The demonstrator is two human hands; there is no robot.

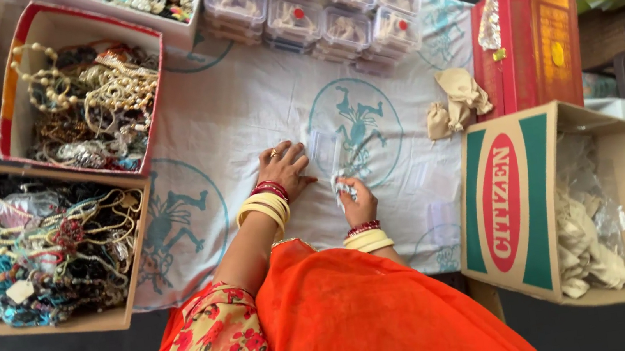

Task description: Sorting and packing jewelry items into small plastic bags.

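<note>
Left hand: our left hand (282,167) lies flat, fingers spread, on the white cloth (243,120), its fingertips touching a small clear plastic box (323,149); it grips nothing.
Right hand: our right hand (357,202) is curled shut around a small glittery piece of jewellery (342,188), just below the clear box.
Wrists: yellow and red bangles (265,203) ring both arms, above an orange garment.
Cloth: the white cloth, printed with teal figures in circles, covers the surface between the boxes.
Far edge: we see a row of small lidded plastic boxes (309,11), each with a red dot on top, stacked along the top of the cloth.
Left side: a red-edged box of necklaces (79,92) sits above a brown cardboard box of beaded strings (46,245), both well apart from our hands.
Right side: a tall red carton (528,41) stands beside two small beige cloth pouches (457,100); below it an open cardboard carton (559,202) holds more beige pouches in clear plastic.
Unclear: we cannot tell what kind of jewellery the right hand encloses.
</note>
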